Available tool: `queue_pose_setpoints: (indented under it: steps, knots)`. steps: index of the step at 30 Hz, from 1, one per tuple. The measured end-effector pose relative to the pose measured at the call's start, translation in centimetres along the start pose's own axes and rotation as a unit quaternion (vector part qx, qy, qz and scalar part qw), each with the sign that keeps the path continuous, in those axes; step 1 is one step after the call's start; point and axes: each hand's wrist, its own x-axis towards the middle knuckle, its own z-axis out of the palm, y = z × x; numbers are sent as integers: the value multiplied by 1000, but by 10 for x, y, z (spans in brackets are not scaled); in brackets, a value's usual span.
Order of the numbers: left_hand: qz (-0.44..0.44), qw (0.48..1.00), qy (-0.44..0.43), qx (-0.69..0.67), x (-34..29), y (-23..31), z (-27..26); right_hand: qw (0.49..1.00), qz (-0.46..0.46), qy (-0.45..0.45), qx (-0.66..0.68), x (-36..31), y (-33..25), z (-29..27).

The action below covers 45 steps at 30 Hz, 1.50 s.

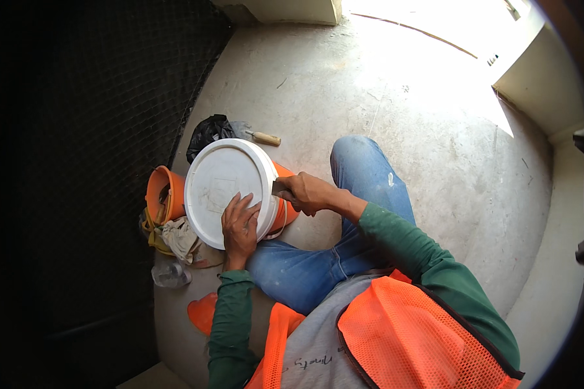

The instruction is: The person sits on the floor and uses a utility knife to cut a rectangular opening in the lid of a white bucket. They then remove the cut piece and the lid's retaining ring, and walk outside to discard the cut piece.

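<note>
An orange bucket with a white lid is tilted in front of my crossed legs, its lid facing up toward me. My left hand rests on the lower right part of the lid, fingers stretched out and slightly apart. In my right hand is a flat, dark-bladed scraper, fingers closed around it. Its blade meets the lid's right rim. A thin wire handle hangs at the bucket's side. Most of the scraper's grip is hidden by my fingers.
Behind the lid are a black plastic bag and a wooden-handled trowel. To the left stand a smaller orange bucket, a pale cloth and a clear plastic container. Dark netting borders the concrete floor.
</note>
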Motion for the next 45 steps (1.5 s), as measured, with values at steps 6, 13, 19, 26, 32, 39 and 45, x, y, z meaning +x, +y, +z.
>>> queue_pose_setpoints:
  steps: [6, 13, 19, 26, 32, 39, 45]
  knots:
    - [0, 1000, 3, 6, -1, -1, 2, 973, -39, 205, -100, -27, 26, 79]
    - [-4, 1000, 7, 1, -2, -3, 4, 961, -81, 218, -150, -26, 32, 87]
    - [0, 1000, 7, 4, -2, -5, 4, 964, -70, 212, -146, -29, 30, 86]
    - [-11, 1000, 9, 5, -3, -5, 4, 955, -81, 199, -203, -28, 34, 83]
    - [-5, 1000, 11, 3, -3, -5, 4, 949, -91, 176, -245, -29, 30, 75]
    - [-5, 1000, 9, 4, -3, -4, 4, 946, -101, 173, -254, -29, 26, 76]
    - [-7, 1000, 9, 0, -2, -1, 4, 932, -140, 32, -333, -15, 18, 28]
